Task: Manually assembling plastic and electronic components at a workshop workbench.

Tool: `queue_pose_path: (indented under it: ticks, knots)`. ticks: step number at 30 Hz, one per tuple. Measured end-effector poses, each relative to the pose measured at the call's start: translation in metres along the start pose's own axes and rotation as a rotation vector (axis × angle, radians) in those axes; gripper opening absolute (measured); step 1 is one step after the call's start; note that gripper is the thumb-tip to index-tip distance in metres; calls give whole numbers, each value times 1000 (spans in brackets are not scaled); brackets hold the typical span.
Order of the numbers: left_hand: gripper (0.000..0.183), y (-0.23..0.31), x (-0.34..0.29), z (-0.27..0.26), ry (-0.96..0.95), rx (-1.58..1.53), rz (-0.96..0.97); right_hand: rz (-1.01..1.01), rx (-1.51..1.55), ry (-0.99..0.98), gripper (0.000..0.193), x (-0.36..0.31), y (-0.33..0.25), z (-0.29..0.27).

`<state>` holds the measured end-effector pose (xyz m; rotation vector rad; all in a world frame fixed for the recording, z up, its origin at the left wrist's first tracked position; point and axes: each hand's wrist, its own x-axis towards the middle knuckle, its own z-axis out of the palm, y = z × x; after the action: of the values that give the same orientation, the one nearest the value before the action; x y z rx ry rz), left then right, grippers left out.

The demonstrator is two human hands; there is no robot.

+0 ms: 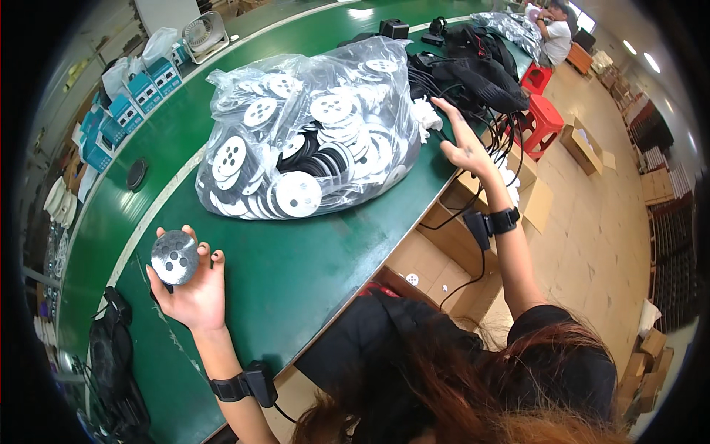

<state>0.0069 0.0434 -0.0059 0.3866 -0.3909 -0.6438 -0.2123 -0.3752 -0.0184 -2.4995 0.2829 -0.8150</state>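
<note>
My left hand [197,288] is closed around a round silver-grey disc [174,257] with several holes, held up over the green table. A large clear plastic bag [244,89] full of similar white and dark discs [298,194] lies in front of me. At its right side my right hand [467,144] is raised with fingers stretched out and thumb apart, holding nothing. Beside those fingers is a crumpled white bundle [427,118]; whether they touch it I cannot tell. Both forearms wear black straps with small boxes.
Black bags and cables [473,66] lie beyond my right hand. On the table's left are a dark round lid [137,175] and a black bag [115,370]. Blue boxes [126,118] and a fan [205,35] line the far side. Red stools [542,122] and an open carton [473,296] stand right.
</note>
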Motion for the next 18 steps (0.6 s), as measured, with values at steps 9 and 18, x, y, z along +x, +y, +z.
queue_pose_path:
  ticks: [9,18]
  knots:
    - [52,-1,0,11,-34,8,13,-165,1219,-526,56,-3,-193,18]
    - [47,36,0,3,-38,-306,241,45,1356,-488,30,119,-287,141]
